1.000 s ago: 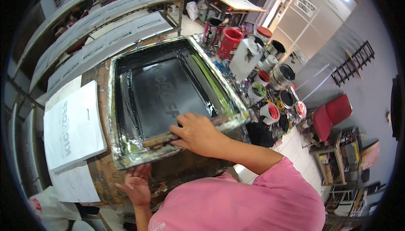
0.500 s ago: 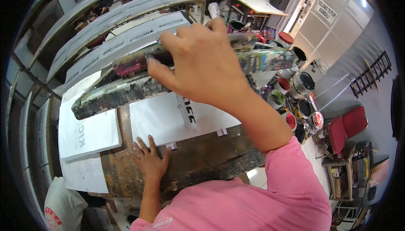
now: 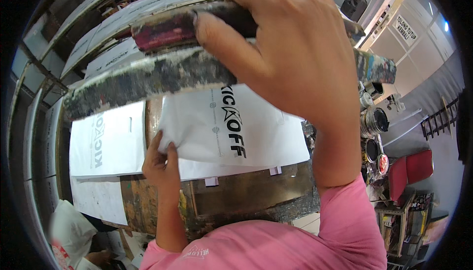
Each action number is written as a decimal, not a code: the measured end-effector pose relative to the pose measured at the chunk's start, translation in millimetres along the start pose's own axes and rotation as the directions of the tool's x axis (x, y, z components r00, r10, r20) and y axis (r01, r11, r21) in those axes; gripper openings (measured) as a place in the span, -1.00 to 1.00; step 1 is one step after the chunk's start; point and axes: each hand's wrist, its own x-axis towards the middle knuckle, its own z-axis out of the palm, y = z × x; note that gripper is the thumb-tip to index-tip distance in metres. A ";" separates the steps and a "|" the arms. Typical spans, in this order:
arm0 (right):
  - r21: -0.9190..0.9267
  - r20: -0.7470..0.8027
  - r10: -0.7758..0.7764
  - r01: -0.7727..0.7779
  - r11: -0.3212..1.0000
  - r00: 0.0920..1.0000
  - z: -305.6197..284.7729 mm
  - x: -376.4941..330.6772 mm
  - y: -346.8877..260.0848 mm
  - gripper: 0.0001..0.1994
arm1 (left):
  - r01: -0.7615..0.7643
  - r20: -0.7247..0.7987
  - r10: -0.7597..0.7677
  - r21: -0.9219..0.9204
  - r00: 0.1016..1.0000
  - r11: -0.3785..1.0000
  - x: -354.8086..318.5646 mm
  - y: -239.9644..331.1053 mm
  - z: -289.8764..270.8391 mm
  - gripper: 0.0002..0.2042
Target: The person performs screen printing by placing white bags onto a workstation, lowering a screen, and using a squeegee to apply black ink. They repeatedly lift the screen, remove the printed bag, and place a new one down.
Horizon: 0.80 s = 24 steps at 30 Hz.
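Observation:
My right hand (image 3: 295, 53) is closed round a dark, paint-stained squeegee bar (image 3: 162, 32) with a magenta end. Just below it, a paint-crusted screen frame (image 3: 148, 79) is raised and tilted over the table; whether my hidden fingers grip the frame too, I cannot tell. With thumb and fingers, my left hand (image 3: 161, 164) pinches the left edge of a white bag (image 3: 199, 132) with black lettering. That bag is creased at the pinch and lies over another white sheet (image 3: 197, 170). Left of it rests a stack of printed white bags (image 3: 116, 159), the top one with a slot.
Small pale tabs (image 3: 212, 182) mark the near edge of the stained work board (image 3: 251, 191). Racks of printed bags (image 3: 116, 55) stand behind and left. Paint tins (image 3: 373, 122) and a red chair (image 3: 406, 171) are at right. Someone's white-clothed body (image 3: 74, 228) is at lower left.
The frame and squeegee have risen with my right hand. My left hand has gone from lying spread on the board to pinching the bag's edge. More of the lettering shows.

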 end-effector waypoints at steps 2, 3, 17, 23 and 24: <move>-0.001 -0.002 -0.018 0.018 1.000 1.000 5.8 -3.3 -1.0 -0.59 | 0.144 -0.089 -0.146 -0.021 0.985 0.989 -12.7 -23.5 -23.7 -0.55; -0.001 -0.005 -0.030 0.030 1.000 1.000 6.4 -3.9 -3.0 -0.59 | 0.111 -0.146 -0.125 -0.098 0.981 0.989 -15.3 -23.2 -36.5 -0.53; 0.057 0.030 0.017 -0.019 0.998 0.999 -5.1 -21.4 -20.2 -0.64 | 0.212 -0.375 -0.150 0.131 0.915 0.968 -4.1 -261.1 -349.4 -0.29; -0.058 0.053 0.181 -0.178 0.982 0.982 -9.0 -32.0 -39.8 -0.59 | -0.062 -0.002 0.065 0.267 0.998 0.962 10.9 -115.1 -212.3 -0.17; -0.052 0.061 0.144 -0.141 0.989 0.988 -1.9 -38.9 -30.7 -0.58 | -0.032 0.154 0.035 -0.021 0.987 0.999 -4.6 -56.9 -162.5 -0.18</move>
